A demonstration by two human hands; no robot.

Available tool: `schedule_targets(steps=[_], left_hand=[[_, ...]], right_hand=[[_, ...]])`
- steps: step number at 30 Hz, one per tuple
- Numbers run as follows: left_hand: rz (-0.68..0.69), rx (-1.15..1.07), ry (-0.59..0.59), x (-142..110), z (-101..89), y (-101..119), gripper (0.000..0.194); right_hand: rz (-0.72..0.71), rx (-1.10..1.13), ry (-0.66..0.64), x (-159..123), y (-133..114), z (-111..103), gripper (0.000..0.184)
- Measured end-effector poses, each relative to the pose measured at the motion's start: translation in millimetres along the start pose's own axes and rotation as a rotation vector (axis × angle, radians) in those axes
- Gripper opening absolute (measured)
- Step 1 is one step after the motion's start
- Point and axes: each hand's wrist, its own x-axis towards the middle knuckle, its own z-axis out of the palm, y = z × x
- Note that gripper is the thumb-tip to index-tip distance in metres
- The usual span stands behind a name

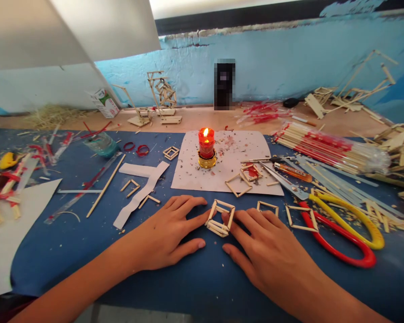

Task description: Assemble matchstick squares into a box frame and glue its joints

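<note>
Small stick frame (218, 229) stands on the blue sheet (218, 289), between the hands. Left hand (171, 229) spread, index fingertip at its 9 o'clock side. Right hand (267, 244) at 3 o'clock, thumb apart, index and middle fingers against the frame; cannot tell whether they pinch a bar. Light contact from opposite sides probably steadies the thin sticks without crushing them. Lit red candle (206, 149) near 12 o'clock, on white paper (188, 175), which likely shields the sheet from drips. Scissors (298, 193) at 2–3 o'clock, handles towards the right hand's side, perhaps for reach.
</note>
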Motion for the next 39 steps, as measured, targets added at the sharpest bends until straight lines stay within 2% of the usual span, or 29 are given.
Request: schedule_targets(steps=[11,16,21,22,24,26,27,29,31,33,39], left_hand=[[0.003,0.023,0.032,0,1.2,1,0.054],[0.0,0.006,0.03,-3,-3.4,2,0.054],[-0.002,-0.054,0.024,-9,-10.7,-1,0.055],[-0.028,-0.063,0.044,-11,-11.5,0,0.051],[-0.12,-0.086,0.154,-12,-11.7,7,0.039],[-0.204,-0.117,0.317,-11,-8.9,20,0.028],[-0.215,-0.127,0.386,-10,-6.0,28,0.028],[-0.178,-0.101,0.455,-9,2.3,43,0.038],[-0.153,-0.039,0.473,-8,13.1,53,0.044],[-0.158,-0.022,0.471,-10,23.4,58,0.049],[-0.189,-0.132,0.409,-18,36.8,54,0.058]], right_hand=[[-0.012,-0.033,0.011,2,-3,-2,0.019],[-0.002,-0.015,-0.025,2,-3,-9,0.025],[0.008,0.065,-0.003,-4,2,-21,0.021],[0.016,0.087,0.009,-5,4,-24,0.016],[0.06,0.146,0.041,-6,8,-29,0.01],[0.122,0.223,0.089,-4,12,-34,0.011],[0.138,0.252,0.119,-2,14,-35,0.013],[0.103,0.273,0.141,4,16,-36,0.028],[0.02,0.269,0.106,11,16,-35,0.037],[-0.039,0.288,0.063,16,15,-33,0.037],[-0.071,0.321,0.069,14,12,-28,0.041]])
